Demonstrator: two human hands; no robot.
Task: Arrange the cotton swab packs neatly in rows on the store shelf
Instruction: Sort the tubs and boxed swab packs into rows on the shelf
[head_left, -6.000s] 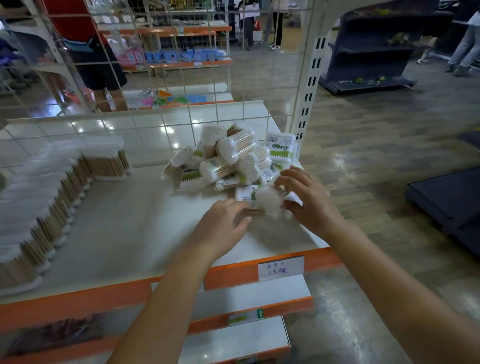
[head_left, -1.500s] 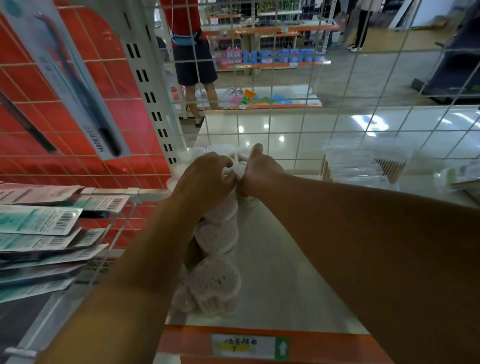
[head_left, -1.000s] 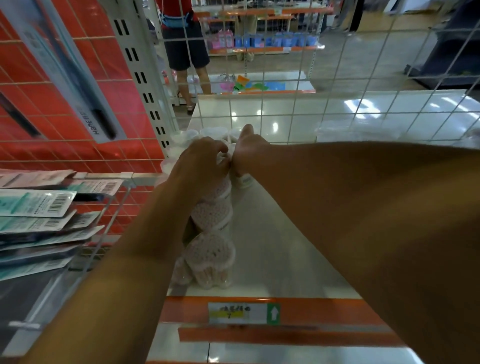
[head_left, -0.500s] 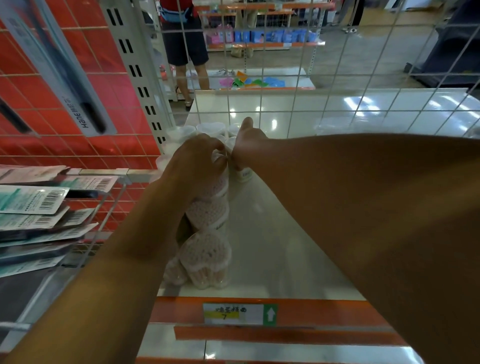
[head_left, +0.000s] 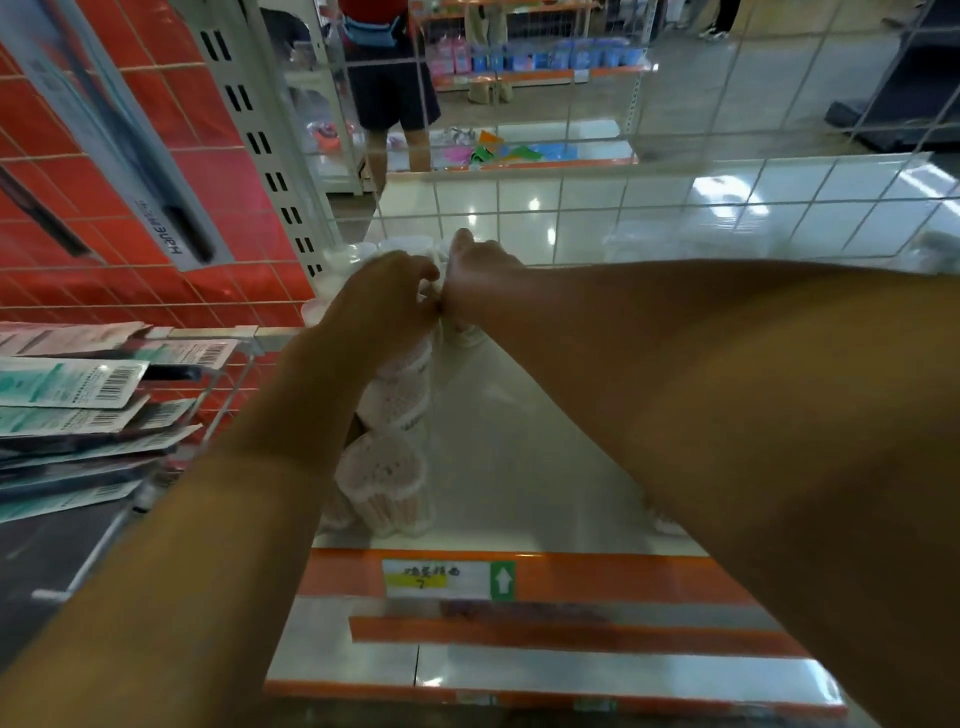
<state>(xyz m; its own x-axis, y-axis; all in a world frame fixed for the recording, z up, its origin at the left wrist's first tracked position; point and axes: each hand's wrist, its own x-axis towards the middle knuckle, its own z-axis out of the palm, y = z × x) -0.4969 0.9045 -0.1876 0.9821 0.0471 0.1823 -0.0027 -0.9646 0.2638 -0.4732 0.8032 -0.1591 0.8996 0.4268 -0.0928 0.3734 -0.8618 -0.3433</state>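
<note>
1. A person reaches both arms to the far left corner of a white shelf with an orange front edge
2. A row of swab packs, clear tubs showing cotton tips, runs from the front edge back along the left side to the hands; a few more white tubs stand behind the hands by the wire grid
3. The left hand curls its grip over the top of a pack at the far end of the row
4. The right hand sits just beside the left, knuckles touching it; whether its grip is together or clamped on a pack cannot be told, as its fingers are hidden
5. Risk, as a judgement: the packs look tall and light and stand close together, so a sideways push from either hand could tip one into its neighbours and topple the row
6. Risk: the right forearm crosses low over the shelf and could sweep nearer packs out of line on the way back
7. Containers: each tub holds swabs standing upright; the count cannot be read
8. Left of the shelf, flat barcoded packets hang on hooks against a red panel
</note>
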